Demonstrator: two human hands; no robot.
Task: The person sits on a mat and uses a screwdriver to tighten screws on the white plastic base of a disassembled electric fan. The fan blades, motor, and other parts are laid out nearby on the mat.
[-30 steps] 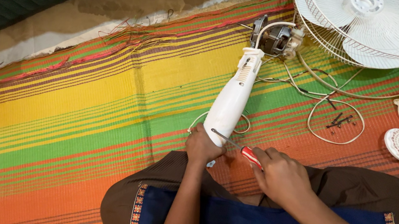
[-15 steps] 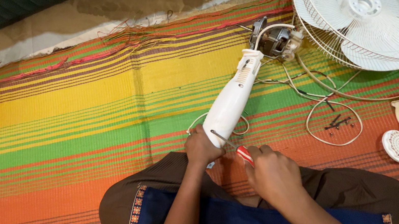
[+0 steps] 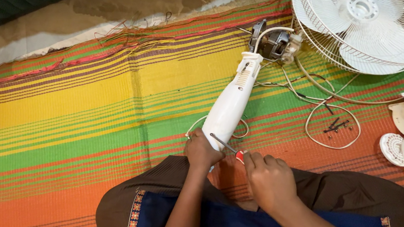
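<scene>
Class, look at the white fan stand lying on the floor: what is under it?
Under the white fan stand lies the striped mat, with a thin white wire looping beneath. Its near end is hidden by the left hand.

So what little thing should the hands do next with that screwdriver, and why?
Probably keep turning the screwdriver while pressing its tip into the white fan housing. The right hand grips the red handle with the shaft angled onto the housing's lower end, and the left hand steadies that end. Loose screws on the mat suggest others are already out.
</scene>
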